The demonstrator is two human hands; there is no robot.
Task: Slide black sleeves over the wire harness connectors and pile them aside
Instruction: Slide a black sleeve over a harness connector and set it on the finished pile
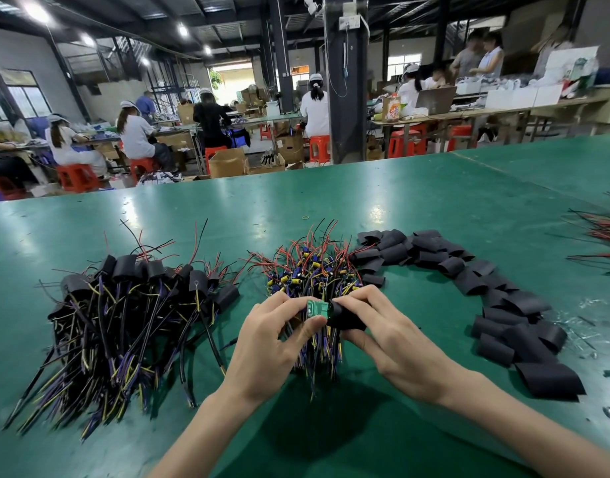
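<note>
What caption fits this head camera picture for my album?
Left hand pinches a green connector; right hand holds a black sleeve against it.

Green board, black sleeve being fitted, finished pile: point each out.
green board (316, 309), head view, its exposed face.
black sleeve (346, 320), head view, its visible side.
finished pile (131, 315), head view, wires at its middle.

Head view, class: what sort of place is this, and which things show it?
Probably a factory assembly hall. A pile of sleeved wire harnesses and loose black sleeves lie on a long green workbench; capped workers sit on red stools among cardboard cartons.
</note>
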